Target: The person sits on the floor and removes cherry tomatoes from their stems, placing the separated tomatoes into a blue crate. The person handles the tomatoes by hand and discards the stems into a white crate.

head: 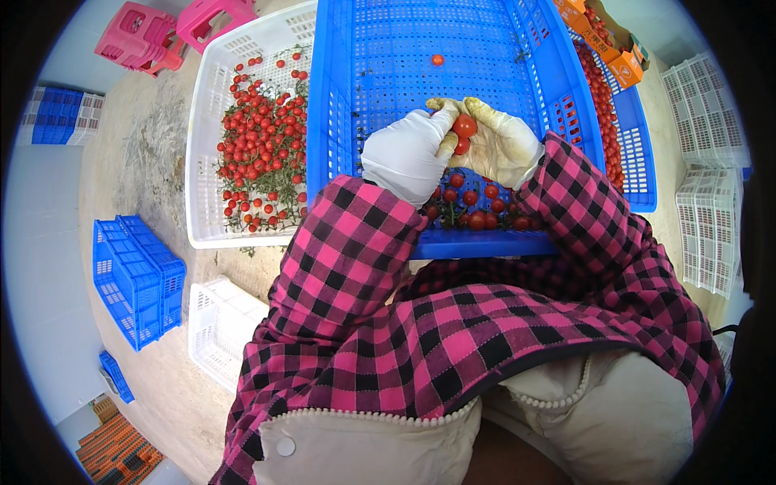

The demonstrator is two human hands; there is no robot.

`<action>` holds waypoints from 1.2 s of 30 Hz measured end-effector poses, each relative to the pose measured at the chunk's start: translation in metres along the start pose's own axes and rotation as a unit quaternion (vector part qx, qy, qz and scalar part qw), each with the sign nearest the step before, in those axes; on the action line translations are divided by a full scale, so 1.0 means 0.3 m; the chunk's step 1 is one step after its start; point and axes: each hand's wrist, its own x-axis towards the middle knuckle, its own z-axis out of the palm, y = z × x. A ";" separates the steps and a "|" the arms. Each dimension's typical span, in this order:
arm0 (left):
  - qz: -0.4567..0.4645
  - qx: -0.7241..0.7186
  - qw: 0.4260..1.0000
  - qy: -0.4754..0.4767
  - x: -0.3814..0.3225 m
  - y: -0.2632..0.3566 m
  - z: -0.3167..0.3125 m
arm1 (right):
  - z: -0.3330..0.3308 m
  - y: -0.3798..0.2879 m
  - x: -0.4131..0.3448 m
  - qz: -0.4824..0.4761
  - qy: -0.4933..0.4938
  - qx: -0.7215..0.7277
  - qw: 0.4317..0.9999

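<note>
Both gloved hands meet over a blue perforated plastic crate (412, 36). My left hand (412, 148), in a white glove, is curled with its fingers around small red tomatoes (465, 126). My right hand (500, 142) wears a stained, yellowed glove and cups the same tomatoes from the other side. Part of what lies between the palms is hidden by the fingers. Below the hands, more cherry tomatoes (476, 219) with green stems rest at the crate's near end. A single tomato (438, 60) sits farther up on the crate floor.
To the left, a white crate (197, 182) holds many cherry tomatoes and green stems. Another blue crate (642, 151) full of tomatoes stands at right, under an orange cardboard box (625, 68). Blue crates (139, 279), a white basket (224, 327) and pink stools (136, 36) stand on the floor.
</note>
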 end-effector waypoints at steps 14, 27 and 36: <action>-0.081 -0.128 0.988 -0.002 0.003 0.033 -0.011 | 0.039 0.000 -0.009 0.073 0.049 -0.092 0.992; -0.245 -0.420 0.873 0.041 0.021 -0.011 -0.020 | 0.045 -0.029 -0.027 -0.035 0.177 -0.204 0.962; -0.280 -0.572 0.750 -0.179 0.014 -0.015 -0.011 | 0.023 -0.005 -0.026 -0.048 0.047 -0.108 0.992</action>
